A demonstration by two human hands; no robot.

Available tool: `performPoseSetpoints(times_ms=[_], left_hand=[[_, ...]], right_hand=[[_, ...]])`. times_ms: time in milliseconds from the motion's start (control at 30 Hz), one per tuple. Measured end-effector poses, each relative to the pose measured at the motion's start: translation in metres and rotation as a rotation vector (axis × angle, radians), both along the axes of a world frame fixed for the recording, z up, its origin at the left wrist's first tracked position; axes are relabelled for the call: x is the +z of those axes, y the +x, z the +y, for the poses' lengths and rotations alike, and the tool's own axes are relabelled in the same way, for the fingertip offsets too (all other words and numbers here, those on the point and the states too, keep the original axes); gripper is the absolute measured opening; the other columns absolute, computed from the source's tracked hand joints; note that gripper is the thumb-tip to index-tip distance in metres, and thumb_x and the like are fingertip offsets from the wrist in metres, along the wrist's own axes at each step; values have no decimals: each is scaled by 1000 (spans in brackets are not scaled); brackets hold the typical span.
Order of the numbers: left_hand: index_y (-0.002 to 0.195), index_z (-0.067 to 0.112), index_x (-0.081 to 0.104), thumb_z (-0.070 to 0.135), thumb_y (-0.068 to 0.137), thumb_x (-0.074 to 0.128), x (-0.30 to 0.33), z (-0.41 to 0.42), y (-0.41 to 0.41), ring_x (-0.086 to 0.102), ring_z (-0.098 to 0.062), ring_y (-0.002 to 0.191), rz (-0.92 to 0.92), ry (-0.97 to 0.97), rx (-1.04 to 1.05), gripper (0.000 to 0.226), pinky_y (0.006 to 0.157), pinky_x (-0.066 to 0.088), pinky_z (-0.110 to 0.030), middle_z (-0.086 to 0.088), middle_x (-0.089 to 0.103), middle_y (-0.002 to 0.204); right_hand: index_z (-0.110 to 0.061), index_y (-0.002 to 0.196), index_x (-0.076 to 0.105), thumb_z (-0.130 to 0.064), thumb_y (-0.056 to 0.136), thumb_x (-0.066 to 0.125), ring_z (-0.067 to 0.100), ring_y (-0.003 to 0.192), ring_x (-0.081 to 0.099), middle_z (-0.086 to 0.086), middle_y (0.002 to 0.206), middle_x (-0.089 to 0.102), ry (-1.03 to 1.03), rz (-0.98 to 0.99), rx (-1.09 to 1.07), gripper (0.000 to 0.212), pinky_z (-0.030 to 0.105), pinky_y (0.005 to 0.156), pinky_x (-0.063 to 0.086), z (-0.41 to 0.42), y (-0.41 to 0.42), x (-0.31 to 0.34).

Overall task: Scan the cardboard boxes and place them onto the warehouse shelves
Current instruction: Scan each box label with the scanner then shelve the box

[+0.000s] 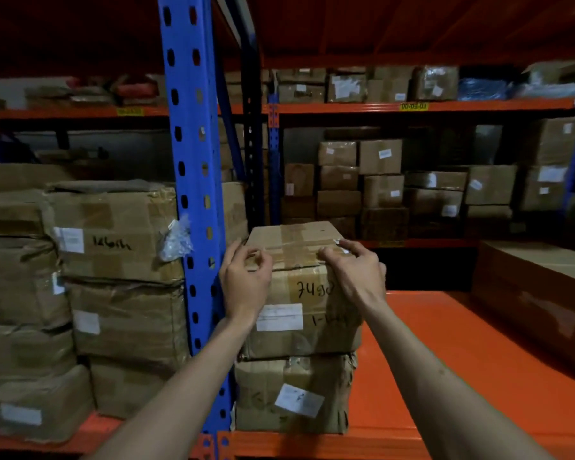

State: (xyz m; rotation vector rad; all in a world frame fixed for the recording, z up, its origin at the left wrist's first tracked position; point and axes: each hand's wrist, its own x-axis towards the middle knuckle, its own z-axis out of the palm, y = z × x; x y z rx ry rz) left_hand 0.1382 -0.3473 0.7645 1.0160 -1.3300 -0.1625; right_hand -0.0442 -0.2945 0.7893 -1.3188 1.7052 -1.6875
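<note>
Both forearms reach in; my left hand [244, 283] and right hand [354, 272] rest curled, fingers loosely apart, on the top box's [299, 287] near edge, squaring it on the lower box [292, 393]. Taped, creased cardboard, paper labels, smooth orange shelf [412, 376] beside the blue upright [193, 194].

— Where did the upper box [299, 293] sit?
— On the lower box [292, 393], on the shelf deck [429, 360], just right of the upright post [193, 194].
— And the hands?
— The left hand [246, 280] lay at the upper box's near left top corner, the right hand [356, 270] at its near right.
— Left of the post?
— Stacked cartons [113, 260]. More boxes [395, 180] stood on racks behind.
</note>
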Motion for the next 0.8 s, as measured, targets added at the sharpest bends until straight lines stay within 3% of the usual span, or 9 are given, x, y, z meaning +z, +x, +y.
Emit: performPoseSetpoints(times_ms=[33, 133, 267, 367, 433, 533, 600, 700, 800], left_hand=[[98, 7, 73, 23, 94, 61, -5, -2, 0, 53, -24, 129, -40, -92, 20, 21, 96, 42, -13, -9, 64, 130], [100, 1, 73, 27, 99, 48, -15, -9, 3, 50, -30, 134, -164, -300, 58, 37, 108, 44, -40, -14, 69, 121], [75, 1, 74, 14, 97, 55, -6, -9, 4, 71, -29, 97, -607, -659, 218, 31, 98, 49, -51, -14, 75, 84], [64, 3, 69, 16, 98, 51, 12, 2, 2, 67, -28, 63, -612, -494, 236, 41, 69, 54, -38, -12, 69, 64], [63, 5, 67, 19, 98, 49, 10, 5, 5, 63, -27, 56, -615, -410, 240, 41, 57, 48, -34, -10, 67, 61], [78, 7, 71, 23, 102, 42, 5, 4, 11, 67, -26, 68, -686, -403, 165, 41, 66, 50, -35, -9, 72, 76], [104, 5, 72, 29, 104, 35, -2, 2, 17, 69, -26, 94, -758, -376, 137, 44, 86, 51, -39, -11, 74, 103], [138, 2, 54, 37, 103, 34, -18, 1, 24, 50, -28, 133, -796, -356, 129, 52, 114, 33, -45, -15, 54, 143], [147, -1, 39, 38, 99, 44, -41, 13, 23, 28, -33, 147, -758, -394, 111, 62, 120, 21, -52, -21, 33, 156]], right_hand=[[-34, 136, 67, -50, 83, 74, 31, 139, 37, 11, 135, 62, 9, 5, -7, 56, 39, 101, 40, 0, 2, 0], [-36, 134, 68, -50, 79, 75, 29, 135, 37, 12, 134, 60, 19, -35, -28, 57, 38, 99, 39, -2, 7, 1], [-37, 134, 67, -51, 79, 74, 30, 130, 44, 14, 137, 58, 15, -69, -78, 58, 35, 98, 40, -3, 22, 5], [-37, 137, 65, -53, 82, 71, 32, 133, 43, 14, 138, 58, 20, -46, -115, 57, 36, 102, 40, -5, 31, 4], [-38, 138, 64, -54, 84, 67, 32, 134, 41, 13, 137, 58, 13, -28, -105, 56, 37, 100, 39, -3, 30, 0], [-39, 143, 59, -59, 90, 59, 32, 135, 39, 12, 140, 59, 20, 51, -73, 57, 36, 96, 36, -2, 23, -3], [-41, 151, 49, -66, 94, 51, 34, 143, 36, 11, 150, 53, 11, 92, -47, 62, 42, 105, 37, 1, 18, -8], [-45, 160, 28, -78, 92, 41, 34, 154, 24, 5, 165, 36, 5, 182, -8, 77, 55, 120, 29, 14, 6, -27], [-39, 163, 24, -77, 94, 40, 26, 160, 9, -2, 172, 19, 1, 344, -22, 80, 55, 127, 15, 34, -10, -53]])
